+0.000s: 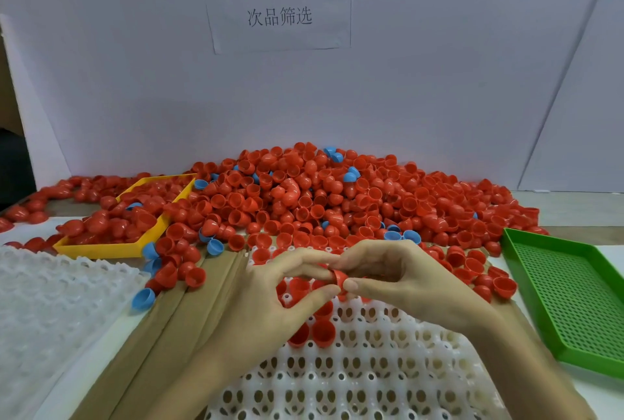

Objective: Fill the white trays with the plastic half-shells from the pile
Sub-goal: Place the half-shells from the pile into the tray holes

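Above the white tray [371, 369] — both hands [337, 284] pinch one red half-shell [338, 277] (fingertips meeting).

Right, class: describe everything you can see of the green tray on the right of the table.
The green tray is a shallow rectangular tray, plastic by its look, with a raised solid rim and a floor pierced by a regular grid of small holes. It lies flat on the table at the right edge of the picture, turned at an angle, its far right side cut off by the frame. Nothing lies in it. Red half-shells from the pile crowd up to its near-left rim.
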### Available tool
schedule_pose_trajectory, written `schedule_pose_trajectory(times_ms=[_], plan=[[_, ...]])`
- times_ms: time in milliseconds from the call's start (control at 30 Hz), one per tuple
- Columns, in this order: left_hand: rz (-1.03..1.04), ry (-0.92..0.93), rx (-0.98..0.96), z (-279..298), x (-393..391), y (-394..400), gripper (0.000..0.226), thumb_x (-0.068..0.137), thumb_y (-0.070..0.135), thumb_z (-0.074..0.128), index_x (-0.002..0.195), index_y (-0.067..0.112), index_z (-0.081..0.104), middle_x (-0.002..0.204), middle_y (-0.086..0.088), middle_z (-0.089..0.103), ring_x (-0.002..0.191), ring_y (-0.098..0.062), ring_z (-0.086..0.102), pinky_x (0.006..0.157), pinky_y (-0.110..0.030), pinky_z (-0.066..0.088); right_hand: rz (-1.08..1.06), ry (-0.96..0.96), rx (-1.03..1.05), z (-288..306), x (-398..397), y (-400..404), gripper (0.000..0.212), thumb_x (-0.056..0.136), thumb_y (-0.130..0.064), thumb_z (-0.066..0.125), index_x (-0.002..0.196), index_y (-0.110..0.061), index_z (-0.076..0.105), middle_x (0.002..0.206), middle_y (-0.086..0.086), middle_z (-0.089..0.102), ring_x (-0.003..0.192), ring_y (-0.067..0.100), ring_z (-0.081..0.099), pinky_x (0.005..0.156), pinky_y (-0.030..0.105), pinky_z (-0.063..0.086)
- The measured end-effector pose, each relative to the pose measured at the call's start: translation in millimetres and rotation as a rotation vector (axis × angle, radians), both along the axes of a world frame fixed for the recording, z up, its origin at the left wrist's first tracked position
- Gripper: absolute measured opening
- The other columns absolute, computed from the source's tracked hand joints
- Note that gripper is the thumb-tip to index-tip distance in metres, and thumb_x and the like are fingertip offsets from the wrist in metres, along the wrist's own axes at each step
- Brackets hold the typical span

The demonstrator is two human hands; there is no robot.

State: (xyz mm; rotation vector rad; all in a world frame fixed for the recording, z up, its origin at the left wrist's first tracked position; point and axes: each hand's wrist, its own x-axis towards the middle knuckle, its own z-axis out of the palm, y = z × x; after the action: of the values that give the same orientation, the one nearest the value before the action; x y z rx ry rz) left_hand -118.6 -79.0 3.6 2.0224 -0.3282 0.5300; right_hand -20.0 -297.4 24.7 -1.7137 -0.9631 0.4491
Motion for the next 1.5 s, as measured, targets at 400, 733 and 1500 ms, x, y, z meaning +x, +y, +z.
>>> schedule_pose_trajectory(times_ms=[400,733,1500], plan=[[-0.266,-0.097,0.667,-12.9,-1.2,-7.3,0.03,0.099,0.019,0.064,0.129,0.02,0.068,0.124,0.012,0.069,0.123,0.001,0.057,0.109,-0.018,0.042,-0.288,0.012,0.107,5.6,25.4,-31.9,0.02,0.104,-0.02,0.061,0.107,-0.018,0.08,0.102,0.011,0.079,0.095,0.028,0.077,0.086,0.032,0.062],[-0.242,0.002,0.49,-12.5,-9.2,-8.2,0.041,0.105,0.038,0.057,0.145,0.038,0.052,0.108,0.022,0.072,0.109,0.022,0.055,0.09,0.001,0.039,-0.515,0.022,0.28,3.2,42.9,-50.4,0.023,0.107,-0.013,0.057,0.108,-0.018,0.08,0.099,0.013,0.079,0.087,0.025,0.077,0.076,0.026,0.062],[-0.134,-0.06,0.462,-3.0,-9.9,3.8,0.03,0.099,0.053,0.059,0.113,0.033,0.078,0.104,0.026,0.071,0.107,0.002,0.065,0.092,-0.02,0.052,-0.786,-0.566,-0.266,-35.5,68.0,-48.4,0.014,0.092,-0.004,0.077,0.097,-0.017,0.078,0.102,-0.008,0.066,0.087,0.001,0.06,0.074,0.004,0.046]])
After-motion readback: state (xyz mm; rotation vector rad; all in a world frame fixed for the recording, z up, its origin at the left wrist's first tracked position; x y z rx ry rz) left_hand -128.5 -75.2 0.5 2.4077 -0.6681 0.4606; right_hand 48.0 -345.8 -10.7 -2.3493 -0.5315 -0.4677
